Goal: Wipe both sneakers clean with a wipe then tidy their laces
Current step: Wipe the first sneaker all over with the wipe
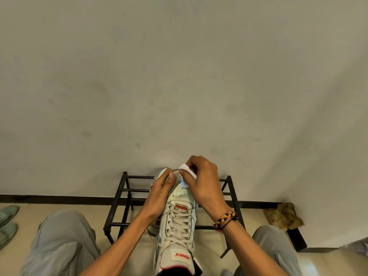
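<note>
One sneaker (pixel 178 220) mid-wipe at its toe, left hand (pixel 162 191) gripping it, right hand (pixel 203 180) pinching the wipe (pixel 187 172); second sneaker unseen, laces untidied.

Second sneaker (pixel 154 229) mostly hidden behind left forearm and held sneaker (pixel 177 226). Heel cut off at bottom edge. Wipe (pixel 187 172) partly covered by right hand (pixel 205 182).
</note>
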